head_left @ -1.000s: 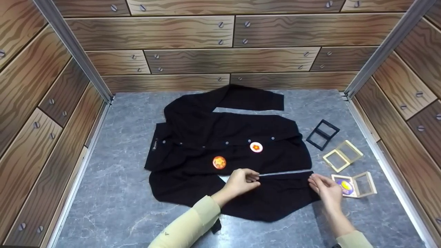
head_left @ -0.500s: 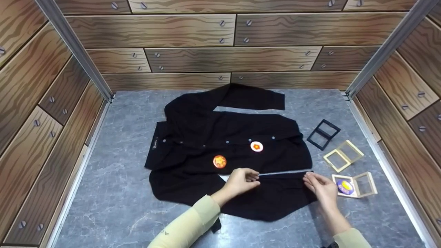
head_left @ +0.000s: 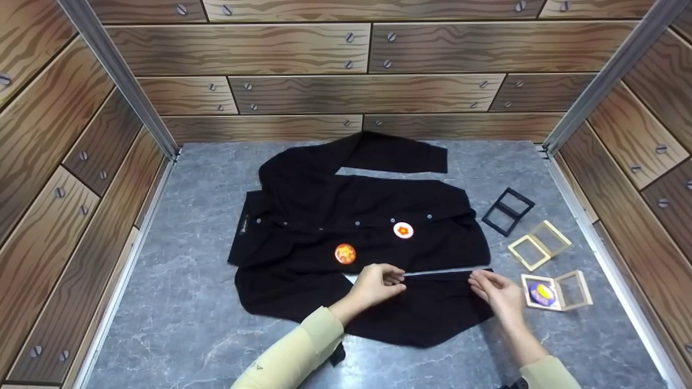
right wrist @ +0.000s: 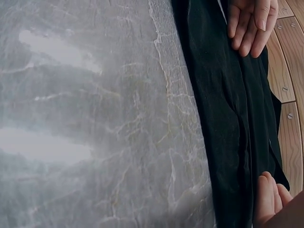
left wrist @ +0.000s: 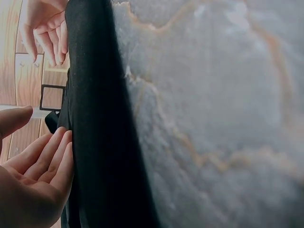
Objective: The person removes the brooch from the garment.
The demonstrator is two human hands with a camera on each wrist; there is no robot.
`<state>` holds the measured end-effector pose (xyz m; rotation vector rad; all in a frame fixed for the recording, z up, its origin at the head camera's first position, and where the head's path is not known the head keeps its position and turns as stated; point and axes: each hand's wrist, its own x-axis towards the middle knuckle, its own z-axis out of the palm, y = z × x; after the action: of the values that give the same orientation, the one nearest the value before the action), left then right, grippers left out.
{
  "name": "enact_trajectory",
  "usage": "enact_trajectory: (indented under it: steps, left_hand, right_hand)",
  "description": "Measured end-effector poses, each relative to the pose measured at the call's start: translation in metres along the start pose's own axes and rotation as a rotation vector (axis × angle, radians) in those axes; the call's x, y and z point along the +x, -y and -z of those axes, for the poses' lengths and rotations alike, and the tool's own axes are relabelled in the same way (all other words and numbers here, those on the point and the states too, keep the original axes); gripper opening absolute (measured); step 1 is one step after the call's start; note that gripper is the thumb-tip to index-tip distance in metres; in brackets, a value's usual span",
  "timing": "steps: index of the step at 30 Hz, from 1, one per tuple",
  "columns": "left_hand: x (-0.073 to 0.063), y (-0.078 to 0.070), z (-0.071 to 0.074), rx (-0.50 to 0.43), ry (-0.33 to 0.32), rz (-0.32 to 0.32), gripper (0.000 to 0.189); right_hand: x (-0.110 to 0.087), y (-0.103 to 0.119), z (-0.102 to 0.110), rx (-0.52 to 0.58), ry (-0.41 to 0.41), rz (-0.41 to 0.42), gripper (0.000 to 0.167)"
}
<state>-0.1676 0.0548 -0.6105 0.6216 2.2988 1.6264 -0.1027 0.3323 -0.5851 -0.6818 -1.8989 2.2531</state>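
Observation:
A black button-up shirt (head_left: 378, 200) lies spread on the grey surface, collar to the left. My left hand (head_left: 377, 283) rests at the upper edge of the near sleeve (head_left: 421, 319). In the left wrist view the left hand (left wrist: 40, 175) has straight fingers touching the black cloth, thumb held apart. Near the cuff, my right hand (head_left: 500, 296) touches the same edge, fingertips on the cloth in the right wrist view. An orange round badge (head_left: 345, 253) and a white badge with a red flower (head_left: 403, 230) lie on the shirt front.
To the right lie a black two-panel frame (head_left: 508, 212), a yellow hinged case (head_left: 539, 246) and a pale case (head_left: 570, 290) containing a purple-yellow badge (head_left: 542, 293). Wood-patterned walls (head_left: 297, 48) enclose the back and sides. A small black item (head_left: 337, 354) shows beside the left forearm.
My right hand has slid left along the sleeve edge from the cuff, uncovering the purple-yellow badge. My left hand stays almost where it was.

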Motion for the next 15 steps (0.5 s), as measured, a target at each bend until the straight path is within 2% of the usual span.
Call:
enact_trajectory:
  steps: [7, 15]
  left_hand:
    - [-0.001, -0.001, 0.004, 0.000, -0.008, 0.019, 0.029]
    - [-0.005, -0.001, 0.010, 0.023, -0.020, 0.012, 0.028]
  right_hand:
    - [0.001, 0.001, -0.005, -0.021, 0.020, -0.025, 0.016]
    - [0.000, 0.001, -0.013, -0.057, 0.035, -0.036, 0.012]
